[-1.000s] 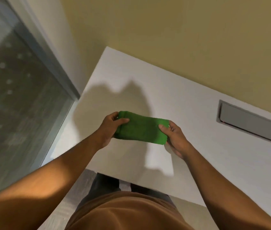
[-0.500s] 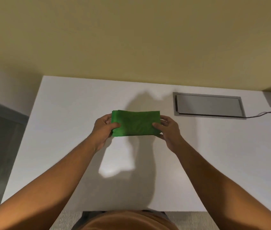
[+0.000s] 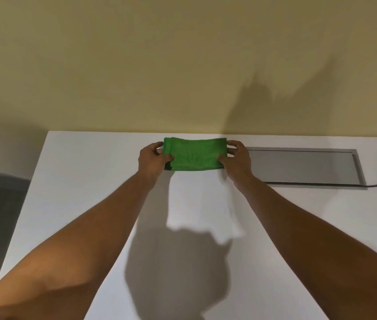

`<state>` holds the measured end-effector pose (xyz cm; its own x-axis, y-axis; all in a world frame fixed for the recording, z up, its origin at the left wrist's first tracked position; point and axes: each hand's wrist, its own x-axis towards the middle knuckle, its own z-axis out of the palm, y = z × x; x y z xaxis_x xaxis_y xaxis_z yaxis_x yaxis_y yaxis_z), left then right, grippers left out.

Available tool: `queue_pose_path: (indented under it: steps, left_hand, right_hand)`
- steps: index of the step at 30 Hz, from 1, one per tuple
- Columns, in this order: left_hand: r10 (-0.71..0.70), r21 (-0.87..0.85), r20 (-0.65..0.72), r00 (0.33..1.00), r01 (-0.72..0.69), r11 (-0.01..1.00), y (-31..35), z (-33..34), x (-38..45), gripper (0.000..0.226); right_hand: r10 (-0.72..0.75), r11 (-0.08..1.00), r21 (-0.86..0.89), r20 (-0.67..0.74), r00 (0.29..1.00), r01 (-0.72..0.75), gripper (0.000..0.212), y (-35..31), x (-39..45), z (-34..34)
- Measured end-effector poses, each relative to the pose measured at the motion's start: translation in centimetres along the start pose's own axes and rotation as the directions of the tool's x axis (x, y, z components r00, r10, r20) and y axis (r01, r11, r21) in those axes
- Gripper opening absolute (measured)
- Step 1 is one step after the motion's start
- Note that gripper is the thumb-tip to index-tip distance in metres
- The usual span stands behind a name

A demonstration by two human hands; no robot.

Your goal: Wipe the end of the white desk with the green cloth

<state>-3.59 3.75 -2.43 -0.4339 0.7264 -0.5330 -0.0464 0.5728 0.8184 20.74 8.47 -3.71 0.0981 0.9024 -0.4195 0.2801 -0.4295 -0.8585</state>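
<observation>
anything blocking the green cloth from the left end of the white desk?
Nothing visible. The folded green cloth is held by the left hand and right hand near the back edge; the white desk toward its left end is bare.
</observation>
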Motion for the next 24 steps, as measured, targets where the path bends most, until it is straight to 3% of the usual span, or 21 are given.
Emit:
queue_pose_path:
  steps: [4, 8, 14, 20, 22, 24]
  left_hand:
    - [0.031, 0.083, -0.140, 0.990, -0.020, 0.996, 0.3, 1.3, 1.8, 0.043]
    - [0.102, 0.216, -0.186, 0.977, -0.060, 0.974, 0.0, 1.9, 2.7, 0.035]
    - [0.238, 0.360, -0.117, 0.964, -0.182, 0.915, -1.1, 2.1, 3.3, 0.031]
    - [0.255, 0.524, -0.003, 0.967, -0.215, 0.824, -1.2, 3.5, 3.2, 0.037]
    - [0.348, 0.691, 0.053, 0.936, -0.285, 0.664, -1.2, 3.4, 2.4, 0.040]
    - [0.515, 0.837, 0.175, 0.839, -0.402, 0.371, -1.3, 3.2, 1.6, 0.037]
  right_hand:
    - [-0.015, 0.998, -0.060, 0.024, 1.000, 0.017, 0.049, 0.0, 2.5, 0.9]
    - [-0.094, 0.973, -0.210, 0.021, 0.995, 0.096, 0.040, 0.3, 4.0, 1.3]
    - [-0.297, 0.876, -0.390, 0.031, 0.954, 0.285, 0.030, 0.8, 3.2, 1.6]
    - [-0.292, 0.838, -0.483, -0.002, 0.956, 0.255, 0.032, 1.4, 3.0, 0.4]
    - [-0.354, 0.720, -0.615, 0.071, 0.933, 0.320, 0.034, 1.4, 2.8, 0.0]
    - [-0.449, 0.492, -0.745, 0.226, 0.864, 0.451, 0.037, 1.6, 2.6, -0.1]
